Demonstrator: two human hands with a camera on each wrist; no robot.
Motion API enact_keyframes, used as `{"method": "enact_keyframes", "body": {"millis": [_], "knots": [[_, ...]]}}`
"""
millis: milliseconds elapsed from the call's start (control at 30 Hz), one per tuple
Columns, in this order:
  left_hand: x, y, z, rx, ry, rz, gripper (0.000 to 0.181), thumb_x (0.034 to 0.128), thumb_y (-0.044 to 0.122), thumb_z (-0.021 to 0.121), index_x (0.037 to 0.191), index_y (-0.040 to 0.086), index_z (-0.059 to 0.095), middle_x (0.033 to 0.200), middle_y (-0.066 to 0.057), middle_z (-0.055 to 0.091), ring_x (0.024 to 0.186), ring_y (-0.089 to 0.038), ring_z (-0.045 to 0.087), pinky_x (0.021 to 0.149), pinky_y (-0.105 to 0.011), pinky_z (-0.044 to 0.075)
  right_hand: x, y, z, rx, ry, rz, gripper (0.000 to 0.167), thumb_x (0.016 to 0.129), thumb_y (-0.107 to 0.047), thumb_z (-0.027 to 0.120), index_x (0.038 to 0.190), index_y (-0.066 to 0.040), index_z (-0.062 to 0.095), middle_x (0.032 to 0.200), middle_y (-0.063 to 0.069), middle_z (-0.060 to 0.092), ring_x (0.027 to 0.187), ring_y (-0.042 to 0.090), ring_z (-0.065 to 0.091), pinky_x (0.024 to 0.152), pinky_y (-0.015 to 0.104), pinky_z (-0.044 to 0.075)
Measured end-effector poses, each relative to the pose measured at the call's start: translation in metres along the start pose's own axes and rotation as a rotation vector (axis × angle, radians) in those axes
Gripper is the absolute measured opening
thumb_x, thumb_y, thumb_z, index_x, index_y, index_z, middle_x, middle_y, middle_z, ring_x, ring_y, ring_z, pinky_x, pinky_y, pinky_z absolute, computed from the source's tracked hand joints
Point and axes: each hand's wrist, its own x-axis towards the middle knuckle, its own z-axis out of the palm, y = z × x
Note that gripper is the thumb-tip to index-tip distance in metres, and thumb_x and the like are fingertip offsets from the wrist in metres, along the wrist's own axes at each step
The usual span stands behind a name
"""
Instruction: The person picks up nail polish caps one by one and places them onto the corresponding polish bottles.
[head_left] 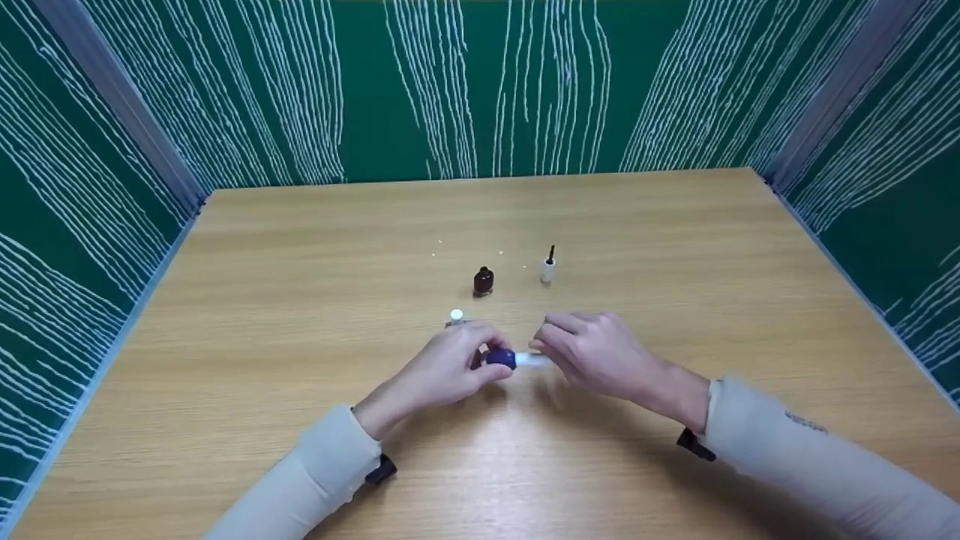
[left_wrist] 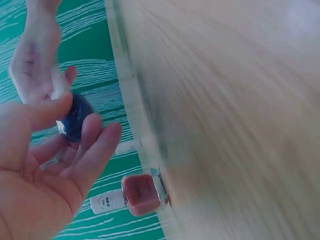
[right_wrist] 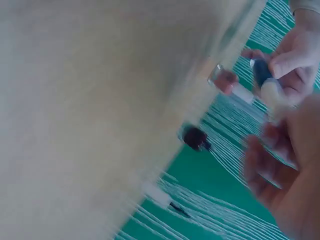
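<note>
My left hand [head_left: 457, 360] holds a dark blue nail polish bottle [head_left: 500, 358] on its side, thumb and fingers around the glass. Its white cap [head_left: 531, 360] points right, where my right hand [head_left: 600, 356] pinches it near the end; motion blurs this spot. In the left wrist view the blue bottle [left_wrist: 76, 119] sits between the left thumb and fingertips. A reddish-pink polish bottle [left_wrist: 142, 194] with a white cap stands just beyond the left hand, mostly hidden by it in the head view.
Farther back stands an uncapped dark red polish bottle [head_left: 484, 281]. Right of it a white cap [head_left: 547, 271] stands with its black brush upward. Tiny pale specks [head_left: 501, 253] dot the wooden table [head_left: 300, 255]. Green, white-streaked panels [head_left: 480, 90] border the table's back and sides.
</note>
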Motion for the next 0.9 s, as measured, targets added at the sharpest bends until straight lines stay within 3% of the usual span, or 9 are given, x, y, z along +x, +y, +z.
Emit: {"method": "enact_keyframes", "body": {"millis": [100, 167, 367, 500, 733, 900], "knots": [[0.000, 0.005, 0.005, 0.048, 0.009, 0.058, 0.026, 0.0981, 0.024, 0.070, 0.116, 0.005, 0.069, 0.112, -0.005, 0.068, 0.099, -0.016, 0.063, 0.085, -0.027, 0.052, 0.003, -0.005, 0.003, 0.046, 0.030, 0.018, 0.011, 0.100, -0.015, 0.065, 0.091, -0.009, 0.065, 0.076, -0.002, 0.058, 0.054, 0.010, 0.052, 0.045, 0.022, 0.045], [0.000, 0.008, 0.006, 0.047, 0.014, 0.065, 0.028, 0.0988, 0.023, 0.069, 0.118, 0.003, 0.069, 0.115, -0.008, 0.068, 0.101, -0.016, 0.064, 0.086, -0.027, 0.053, 0.005, -0.007, 0.002, 0.065, 0.023, 0.036, 0.010, 0.101, -0.016, 0.063, 0.094, -0.009, 0.066, 0.077, -0.002, 0.059, 0.055, 0.009, 0.051, 0.046, 0.021, 0.044], [-0.001, 0.002, -0.001, -0.039, 0.015, -0.015, 0.027, 0.0978, 0.025, 0.070, 0.117, 0.007, 0.070, 0.108, -0.001, 0.067, 0.086, -0.014, 0.058, 0.072, -0.026, 0.049, -0.001, 0.003, -0.007, 0.171, -0.026, 0.125, 0.018, 0.096, -0.023, 0.072, 0.105, -0.008, 0.067, 0.088, 0.002, 0.070, 0.059, 0.011, 0.060, 0.048, 0.023, 0.047], [-0.001, -0.001, -0.006, -0.074, -0.003, -0.050, 0.028, 0.0979, 0.027, 0.070, 0.119, 0.010, 0.069, 0.104, 0.003, 0.064, 0.074, -0.012, 0.052, 0.062, -0.025, 0.044, -0.008, 0.010, -0.009, 0.197, -0.037, 0.071, 0.029, 0.089, -0.021, 0.081, 0.110, -0.005, 0.068, 0.093, 0.004, 0.071, 0.064, 0.014, 0.066, 0.051, 0.025, 0.051], [0.000, 0.000, -0.005, -0.103, -0.043, -0.042, 0.026, 0.0985, 0.032, 0.069, 0.116, 0.013, 0.069, 0.098, 0.007, 0.062, 0.072, -0.012, 0.050, 0.061, -0.025, 0.043, -0.008, 0.012, -0.007, 0.114, 0.011, -0.057, 0.024, 0.086, -0.016, 0.082, 0.106, -0.007, 0.071, 0.093, 0.001, 0.071, 0.070, 0.014, 0.069, 0.057, 0.027, 0.056], [-0.002, 0.006, -0.003, -0.057, -0.019, -0.048, 0.027, 0.0995, 0.032, 0.067, 0.117, 0.012, 0.069, 0.098, 0.005, 0.062, 0.077, -0.013, 0.051, 0.065, -0.026, 0.043, -0.007, 0.010, -0.008, 0.064, -0.034, -0.046, 0.018, 0.092, -0.020, 0.077, 0.103, -0.008, 0.069, 0.089, -0.001, 0.068, 0.064, 0.013, 0.066, 0.051, 0.025, 0.053]]}}
